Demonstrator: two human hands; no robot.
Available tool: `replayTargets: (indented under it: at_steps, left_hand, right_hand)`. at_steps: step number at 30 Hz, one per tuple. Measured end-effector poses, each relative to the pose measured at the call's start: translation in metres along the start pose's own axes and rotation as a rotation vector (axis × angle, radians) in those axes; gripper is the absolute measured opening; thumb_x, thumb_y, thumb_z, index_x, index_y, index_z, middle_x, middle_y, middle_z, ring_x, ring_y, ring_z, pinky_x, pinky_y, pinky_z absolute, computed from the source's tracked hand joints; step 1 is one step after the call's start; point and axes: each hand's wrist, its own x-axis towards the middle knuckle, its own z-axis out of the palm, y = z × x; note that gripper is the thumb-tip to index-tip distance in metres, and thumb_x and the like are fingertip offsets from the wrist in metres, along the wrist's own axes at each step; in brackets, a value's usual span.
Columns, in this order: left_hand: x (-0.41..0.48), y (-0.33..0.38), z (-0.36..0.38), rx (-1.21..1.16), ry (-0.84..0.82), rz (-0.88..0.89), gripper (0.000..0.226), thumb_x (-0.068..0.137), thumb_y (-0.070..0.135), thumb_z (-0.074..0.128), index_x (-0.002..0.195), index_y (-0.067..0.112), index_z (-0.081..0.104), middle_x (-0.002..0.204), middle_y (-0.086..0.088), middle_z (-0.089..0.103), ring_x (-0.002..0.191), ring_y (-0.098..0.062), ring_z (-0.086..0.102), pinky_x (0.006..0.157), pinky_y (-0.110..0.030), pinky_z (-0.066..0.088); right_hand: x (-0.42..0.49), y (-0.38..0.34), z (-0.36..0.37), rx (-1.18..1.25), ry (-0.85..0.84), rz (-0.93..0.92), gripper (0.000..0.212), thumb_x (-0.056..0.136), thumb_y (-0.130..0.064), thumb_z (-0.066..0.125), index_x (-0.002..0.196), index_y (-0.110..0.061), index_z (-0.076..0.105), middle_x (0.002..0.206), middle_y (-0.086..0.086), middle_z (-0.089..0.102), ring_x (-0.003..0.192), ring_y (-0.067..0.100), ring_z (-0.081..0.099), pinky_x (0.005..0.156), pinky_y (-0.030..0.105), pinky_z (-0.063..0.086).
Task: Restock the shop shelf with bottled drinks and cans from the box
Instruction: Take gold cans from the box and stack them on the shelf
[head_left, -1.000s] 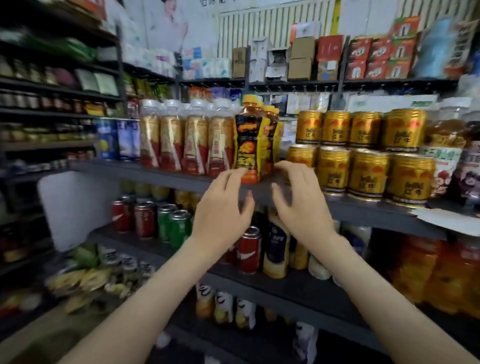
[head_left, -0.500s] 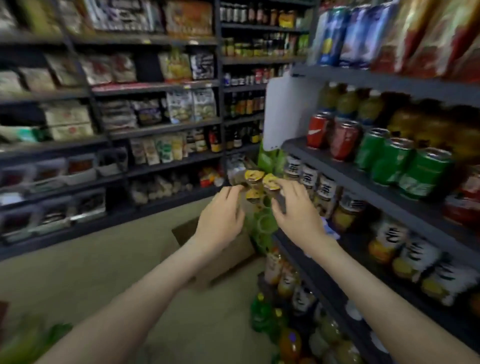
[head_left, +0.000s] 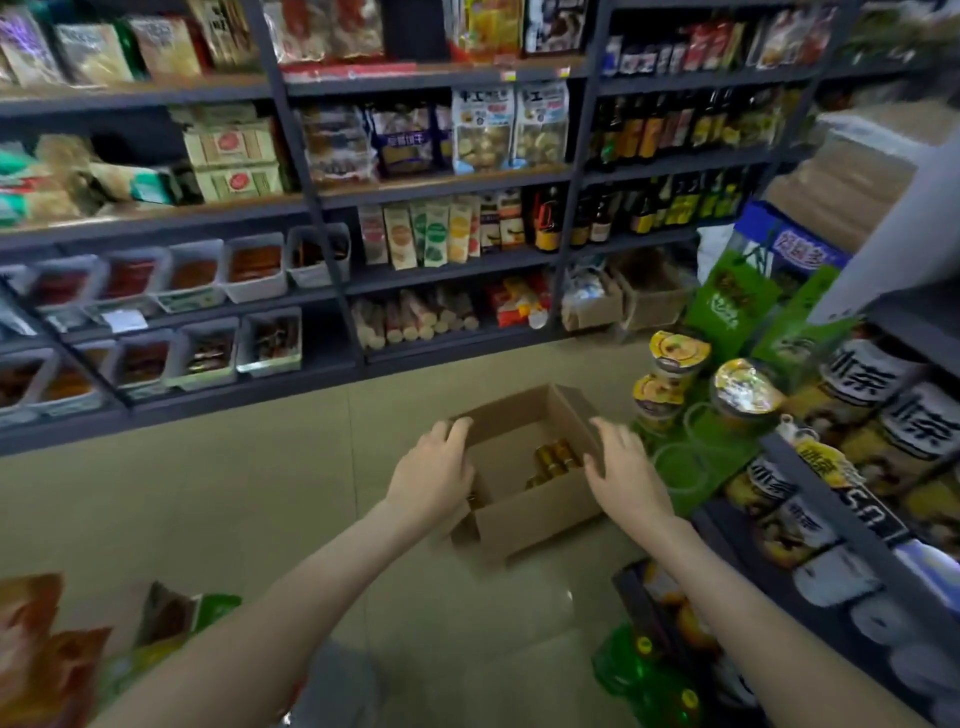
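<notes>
Across the aisle on the left, the white bins (head_left: 254, 267) of snacks sit low on a far rack and play no part here. Both bare arms reach forward and down toward the cardboard box (head_left: 535, 519), which stands open on the floor (head_left: 260, 493) in the aisle, near the foot of the drinks shelf (head_left: 914, 327), probably so stock can be lifted out and swung straight across. The left hand (head_left: 431, 478) hangs over the box's left wall with its fingers loosely bent toward the far corner. Its grip is apart and holds nothing, and whether the fingertips touch the cardboard cannot be told. Inside the box, toward its right side, lies a small cluster of gold cans (head_left: 556, 460); much of the box bottom shows bare, so it looks well along in being emptied. The right hand (head_left: 623, 473) comes in over the right wall, fingers spread and relaxed, its grip likewise apart and empty, just above the cans. The two hands bracket the opening, which suggests a reach inside for the next cans. Further right, foil-lidded cups (head_left: 675, 353) stand stacked beside the shelf.
</notes>
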Motion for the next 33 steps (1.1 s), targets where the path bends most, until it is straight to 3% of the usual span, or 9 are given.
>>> replayTargets:
  at_steps: [8,16,22,28,31,33]
  left_hand:
    - [0.136,-0.051,0.075,-0.029,-0.228,-0.120,0.047,0.100,0.023,0.038,0.144,0.014,0.029,0.136,-0.010,0.041,0.115,-0.029,0.050,0.085,-0.037,0.048]
    - [0.312,-0.116,0.206,0.003,-0.441,-0.282,0.049,0.101,0.023,0.035,0.148,0.017,0.023,0.143,-0.007,0.034,0.117,-0.028,0.050,0.091,-0.037,0.046]
    - [0.403,-0.184,0.391,-0.095,-0.542,-0.403,0.053,0.097,0.022,0.040,0.147,0.020,0.025,0.149,-0.005,0.026,0.130,-0.026,0.038,0.102,-0.036,0.039]
    - [0.445,-0.242,0.604,-0.124,-0.698,-0.393,0.058,0.098,0.016,0.042,0.150,0.020,0.017,0.149,-0.010,0.023,0.137,-0.029,0.027,0.108,-0.037,0.033]
    - [0.457,-0.254,0.685,-0.217,-0.740,-0.413,0.064,0.095,0.012,0.048,0.151,0.023,0.017,0.151,-0.009,0.022,0.135,-0.030,0.030,0.108,-0.039,0.033]
    - [0.462,-0.258,0.725,-0.297,-0.743,-0.434,0.059,0.094,0.013,0.047,0.148,0.019,0.025,0.147,-0.011,0.029,0.130,-0.031,0.037,0.105,-0.039,0.036]
  right_hand:
    - [0.138,0.064,0.075,0.026,-0.184,0.136,0.051,0.097,-0.018,0.047,0.145,-0.011,0.031,0.140,0.008,0.041,0.133,0.021,0.033,0.106,0.031,0.032]
    - [0.319,0.140,0.213,-0.028,-0.464,0.231,0.060,0.094,-0.014,0.053,0.147,-0.010,0.026,0.143,0.010,0.040,0.133,0.023,0.037,0.106,0.031,0.034]
    - [0.417,0.221,0.388,-0.061,-0.645,0.269,0.057,0.095,-0.015,0.052,0.147,-0.012,0.028,0.142,0.009,0.042,0.130,0.024,0.041,0.104,0.032,0.037]
    - [0.460,0.322,0.601,-0.215,-0.909,0.409,0.058,0.095,-0.030,0.051,0.144,-0.013,0.025,0.136,0.015,0.046,0.123,0.033,0.048,0.095,0.041,0.041]
    - [0.467,0.351,0.675,-0.362,-0.957,0.459,0.069,0.092,-0.043,0.054,0.144,-0.010,0.023,0.140,0.015,0.043,0.127,0.033,0.044,0.096,0.042,0.042]
    - [0.469,0.363,0.708,-0.416,-0.981,0.474,0.074,0.090,-0.040,0.059,0.145,-0.009,0.020,0.141,0.017,0.039,0.129,0.033,0.041,0.096,0.041,0.042]
